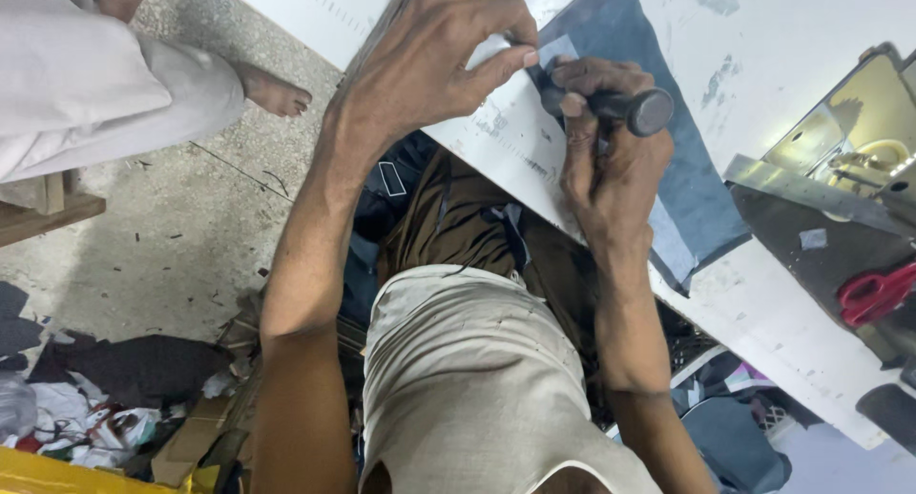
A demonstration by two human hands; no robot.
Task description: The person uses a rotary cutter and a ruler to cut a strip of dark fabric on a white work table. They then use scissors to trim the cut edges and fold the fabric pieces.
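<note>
Gripping one dark cylindrical tool (pixel 625 105), the right hand (pixel 601 160) has its fingers curled tight round the handle, the round butt end pointing toward the camera; the working tip is hidden beneath the fingers.

Left hand (pixel 434 60): one, fingers bent and spread, the fingertips pressing flat on one small pale fabric patch (pixel 556 48), just beside the tool.

White worktable (pixel 792 36): one, bearing all of the items below.

Dark blue fabric piece (pixel 701 203): one, lying flat under both hands, with a lighter strip along its near edge.

Metal ruler (pixel 811 190): one, lying at a slant to the right, apart from the hands.

Red-handled scissors (pixel 876 294): one pair, at the right edge, well apart from the hands.

Dark panel (pixel 811 255): one, under the ruler and scissors.

Another person's bare foot (pixel 275 91): one, on the speckled floor (pixel 191 227) at upper left, below a white garment (pixel 95 84).

Fabric scraps (pixel 86 418): a mixed heap at lower left, number cannot be told.
</note>
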